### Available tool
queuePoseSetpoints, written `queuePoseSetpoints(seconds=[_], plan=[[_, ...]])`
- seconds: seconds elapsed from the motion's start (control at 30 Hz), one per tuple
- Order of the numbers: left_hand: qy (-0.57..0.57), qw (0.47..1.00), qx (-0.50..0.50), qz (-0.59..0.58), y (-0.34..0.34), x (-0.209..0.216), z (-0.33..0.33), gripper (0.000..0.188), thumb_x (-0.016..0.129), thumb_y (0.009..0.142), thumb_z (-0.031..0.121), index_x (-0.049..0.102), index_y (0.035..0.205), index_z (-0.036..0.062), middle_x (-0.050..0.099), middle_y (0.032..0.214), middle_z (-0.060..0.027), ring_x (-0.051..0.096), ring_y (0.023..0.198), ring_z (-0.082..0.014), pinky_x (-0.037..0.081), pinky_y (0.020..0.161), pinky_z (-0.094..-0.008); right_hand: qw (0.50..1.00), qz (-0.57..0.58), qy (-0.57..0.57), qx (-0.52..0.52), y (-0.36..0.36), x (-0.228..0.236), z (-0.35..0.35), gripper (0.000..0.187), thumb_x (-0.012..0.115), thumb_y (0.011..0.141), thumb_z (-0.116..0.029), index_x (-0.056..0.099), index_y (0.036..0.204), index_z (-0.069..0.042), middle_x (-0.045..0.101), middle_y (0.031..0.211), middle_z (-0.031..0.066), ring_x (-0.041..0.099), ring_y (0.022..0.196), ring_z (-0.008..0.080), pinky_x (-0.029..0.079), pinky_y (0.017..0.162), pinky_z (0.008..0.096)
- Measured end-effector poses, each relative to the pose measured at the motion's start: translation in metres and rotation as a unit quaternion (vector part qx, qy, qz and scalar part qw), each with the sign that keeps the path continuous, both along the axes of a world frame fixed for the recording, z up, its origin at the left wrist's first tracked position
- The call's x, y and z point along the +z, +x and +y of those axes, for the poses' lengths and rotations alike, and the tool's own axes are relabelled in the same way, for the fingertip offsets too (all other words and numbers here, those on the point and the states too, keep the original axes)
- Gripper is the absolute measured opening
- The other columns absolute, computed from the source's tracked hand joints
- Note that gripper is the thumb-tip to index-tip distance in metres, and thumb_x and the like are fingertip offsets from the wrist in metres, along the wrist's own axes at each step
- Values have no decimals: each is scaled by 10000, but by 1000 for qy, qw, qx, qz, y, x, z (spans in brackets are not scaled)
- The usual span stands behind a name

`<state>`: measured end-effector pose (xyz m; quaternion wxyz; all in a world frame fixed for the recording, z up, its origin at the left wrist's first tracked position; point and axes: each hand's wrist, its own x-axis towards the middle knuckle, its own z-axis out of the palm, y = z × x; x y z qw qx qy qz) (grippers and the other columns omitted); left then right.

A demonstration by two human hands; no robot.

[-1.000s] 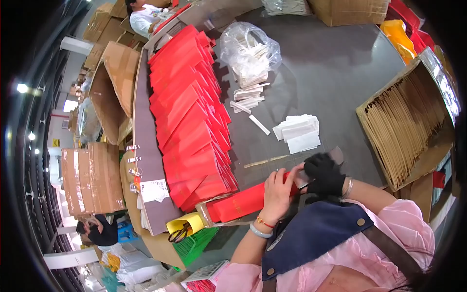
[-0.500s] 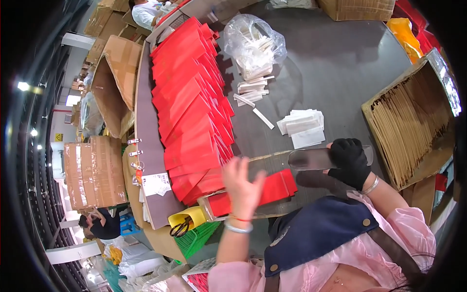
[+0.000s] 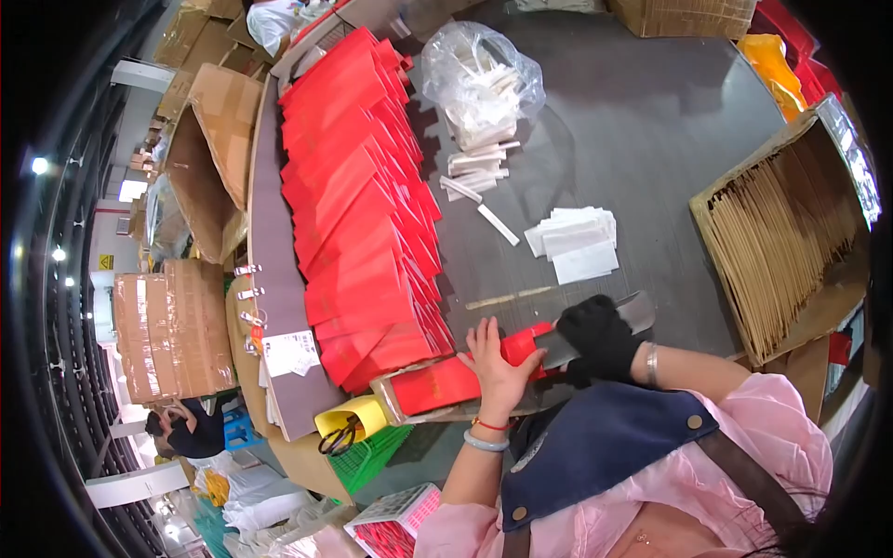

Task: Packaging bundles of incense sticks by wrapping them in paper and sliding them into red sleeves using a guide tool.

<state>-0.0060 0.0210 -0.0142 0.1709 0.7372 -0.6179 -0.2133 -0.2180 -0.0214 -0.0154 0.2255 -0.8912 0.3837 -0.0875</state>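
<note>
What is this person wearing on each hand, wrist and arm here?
The left hand is bare, with a thin red string bracelet and a pale green bangle at the wrist. The right hand wears a black glove, with a silver bangle just behind it. Both forearms are uncovered; pink sleeves start near the elbows, under a dark blue apron with brown straps.

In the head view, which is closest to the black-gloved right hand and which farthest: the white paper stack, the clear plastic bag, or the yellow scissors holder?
From the right hand:
1. White paper stack, just beyond it on the table.
2. Yellow scissors holder, off to the left at the table's near edge.
3. Clear plastic bag, far across the table.
</note>
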Motion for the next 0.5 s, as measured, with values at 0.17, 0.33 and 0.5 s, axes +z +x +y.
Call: queuePoseSetpoints(seconds=[0.17,0.33,0.5], plan=[[-53,987,-111,105,11,-6,-79,744,787,764,275,456,1380,19,434,1408,-203,400,1312,-381,276,1103,-537,989,-125,16,-75,-19,4,-17,690,817,624,-405,593,1213,-122,586,1159,127,539,1109,323,348,1001,476],[-205,960,-189,-4,28,-32,-218,641,736,806,260,492,1377,99,403,1424,-207,383,1289,-419,308,1088,-511,968,-140,-65,-197,-43,18,-22,665,856,590,-267,600,1186,-120,586,1155,115,542,1097,326,393,969,457],[-180,959,-190,-107,40,-45,-222,607,714,817,283,513,1375,150,361,1463,-206,390,1243,-438,338,1057,-504,963,-141,-48,-223,-57,16,-26,653,856,584,-223,597,1173,-114,582,1140,122,547,1073,335,413,940,451]])
